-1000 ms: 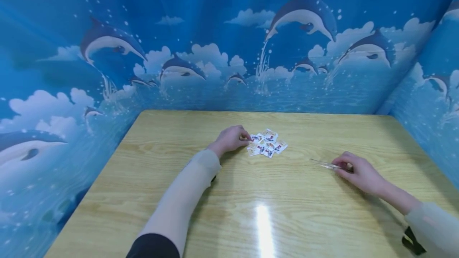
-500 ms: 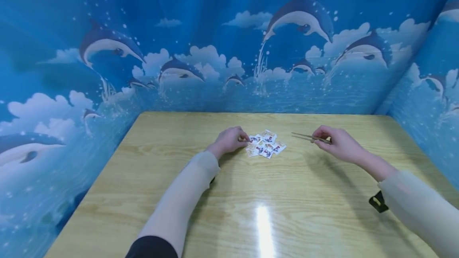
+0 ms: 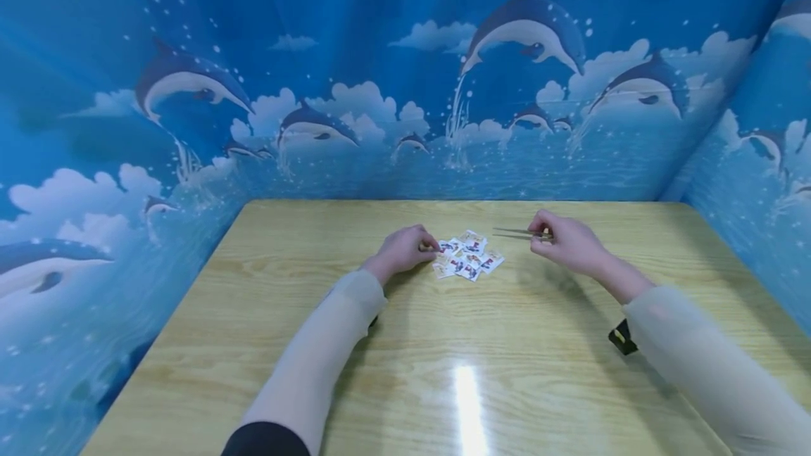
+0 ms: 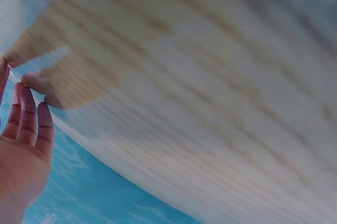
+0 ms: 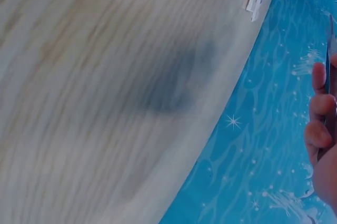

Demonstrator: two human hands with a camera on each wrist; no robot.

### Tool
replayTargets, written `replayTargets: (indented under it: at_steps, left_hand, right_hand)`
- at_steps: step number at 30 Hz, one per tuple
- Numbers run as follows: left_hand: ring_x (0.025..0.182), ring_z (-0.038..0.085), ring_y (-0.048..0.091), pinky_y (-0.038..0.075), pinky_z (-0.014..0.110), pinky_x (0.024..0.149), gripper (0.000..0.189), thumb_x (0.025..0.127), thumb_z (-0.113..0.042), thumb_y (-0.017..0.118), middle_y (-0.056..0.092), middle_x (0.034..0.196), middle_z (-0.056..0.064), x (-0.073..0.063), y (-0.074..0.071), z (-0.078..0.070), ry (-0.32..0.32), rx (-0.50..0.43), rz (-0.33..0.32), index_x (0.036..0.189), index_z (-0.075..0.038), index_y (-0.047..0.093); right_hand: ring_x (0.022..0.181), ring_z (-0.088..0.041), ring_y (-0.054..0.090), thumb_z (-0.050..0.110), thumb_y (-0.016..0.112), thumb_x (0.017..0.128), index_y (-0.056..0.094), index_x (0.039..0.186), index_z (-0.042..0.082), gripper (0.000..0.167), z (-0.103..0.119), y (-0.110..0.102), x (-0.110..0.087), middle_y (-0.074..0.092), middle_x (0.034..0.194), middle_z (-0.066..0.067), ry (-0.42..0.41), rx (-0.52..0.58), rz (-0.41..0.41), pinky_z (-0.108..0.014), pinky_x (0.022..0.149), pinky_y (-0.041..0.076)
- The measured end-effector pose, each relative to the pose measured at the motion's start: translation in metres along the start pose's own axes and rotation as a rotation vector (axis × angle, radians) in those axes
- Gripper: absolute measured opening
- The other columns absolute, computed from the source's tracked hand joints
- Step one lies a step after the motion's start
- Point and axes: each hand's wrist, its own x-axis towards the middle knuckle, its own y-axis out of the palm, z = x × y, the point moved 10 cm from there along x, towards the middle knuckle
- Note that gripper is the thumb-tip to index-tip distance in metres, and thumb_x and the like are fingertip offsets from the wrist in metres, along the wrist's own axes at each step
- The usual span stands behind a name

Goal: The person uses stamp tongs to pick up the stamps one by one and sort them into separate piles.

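Several small white cards or stickers with coloured pictures (image 3: 467,259) lie overlapping in a loose pile on the wooden table. At the pile's left edge is my left hand (image 3: 400,250), its fingertips right beside the nearest card. The left wrist view shows that hand's fingers (image 4: 29,121) loosely extended, tips at the tabletop. My right hand (image 3: 566,241) pinches a pair of thin metal tweezers (image 3: 514,232) above the table, right of the pile. Their two tips point left toward the cards and stand slightly apart. In the right wrist view, fingers curl around the tweezers (image 5: 330,50).
The light wood table (image 3: 266,315) ends at a blue dolphin-print curtain (image 3: 355,132) behind and at both sides. A bright light reflection (image 3: 467,407) shows on the front of the tabletop.
My right hand has risen off the table and moved left and back with the tweezers, bringing their tips close to the cards. My left hand stays at the pile.
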Motion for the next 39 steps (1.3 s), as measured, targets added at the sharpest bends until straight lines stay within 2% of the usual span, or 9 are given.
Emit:
replayTargets:
  at_steps: [4, 8, 14, 23, 32, 39]
  left_hand:
    - [0.100, 0.014, 0.057, 0.045, 0.034, 0.092, 0.020, 0.094, -0.027, 0.066, 0.060, 0.106, -0.004, 0.000, 0.001, 0.001, -0.003, -0.007, 0.000, 0.111, -0.021, 0.073]
    - [0.099, 0.014, 0.057, 0.045, 0.034, 0.091, 0.019, 0.094, -0.027, 0.066, 0.060, 0.105, -0.005, 0.000, 0.001, 0.001, -0.002, -0.011, -0.001, 0.111, -0.021, 0.073]
    - [0.096, 0.014, 0.057, 0.045, 0.033, 0.090, 0.018, 0.094, -0.027, 0.066, 0.060, 0.104, -0.005, -0.001, 0.001, 0.000, 0.003, -0.002, 0.002, 0.110, -0.021, 0.073]
    - [0.096, 0.014, 0.057, 0.046, 0.033, 0.089, 0.019, 0.095, -0.028, 0.065, 0.058, 0.104, -0.005, -0.004, 0.000, -0.002, -0.003, 0.004, 0.006, 0.112, -0.023, 0.072]
    - [0.094, 0.012, 0.056, 0.046, 0.032, 0.088, 0.020, 0.094, -0.028, 0.065, 0.058, 0.102, -0.006, -0.004, 0.000, 0.000, -0.007, 0.008, 0.000, 0.112, -0.024, 0.072]
    - [0.090, 0.011, 0.056, 0.046, 0.031, 0.085, 0.020, 0.095, -0.028, 0.065, 0.058, 0.100, -0.006, -0.003, 0.000, -0.001, -0.002, 0.016, 0.004, 0.112, -0.023, 0.072]
  right_hand:
    - [0.077, -0.022, 0.059, 0.015, 0.061, 0.093, 0.057, 0.104, 0.007, 0.014, -0.001, 0.008, 0.007, 0.064, 0.096, -0.010, -0.013, -0.033, -0.017, -0.043, 0.068, 0.047]
    - [0.085, -0.026, 0.062, 0.023, 0.061, 0.096, 0.059, 0.106, 0.009, 0.018, -0.003, 0.017, 0.018, 0.066, 0.100, -0.010, -0.020, -0.044, -0.016, -0.047, 0.073, 0.049]
    - [0.085, -0.026, 0.062, 0.026, 0.060, 0.097, 0.064, 0.114, 0.010, 0.023, 0.001, 0.032, 0.036, 0.067, 0.102, -0.010, -0.041, -0.083, 0.026, -0.047, 0.073, 0.049]
    - [0.087, -0.028, 0.065, 0.024, 0.061, 0.096, 0.066, 0.111, 0.009, 0.022, 0.021, 0.053, 0.055, 0.069, 0.099, -0.010, -0.093, -0.104, 0.083, -0.049, 0.077, 0.050]
    - [0.099, -0.029, 0.063, 0.021, 0.061, 0.097, 0.067, 0.113, 0.007, 0.022, 0.022, 0.071, 0.065, 0.068, 0.108, -0.010, -0.066, -0.099, 0.125, -0.051, 0.088, 0.047]
    - [0.099, -0.029, 0.064, 0.020, 0.061, 0.097, 0.069, 0.112, 0.007, 0.021, 0.023, 0.072, 0.067, 0.068, 0.109, -0.010, -0.059, -0.104, 0.115, -0.051, 0.088, 0.047]
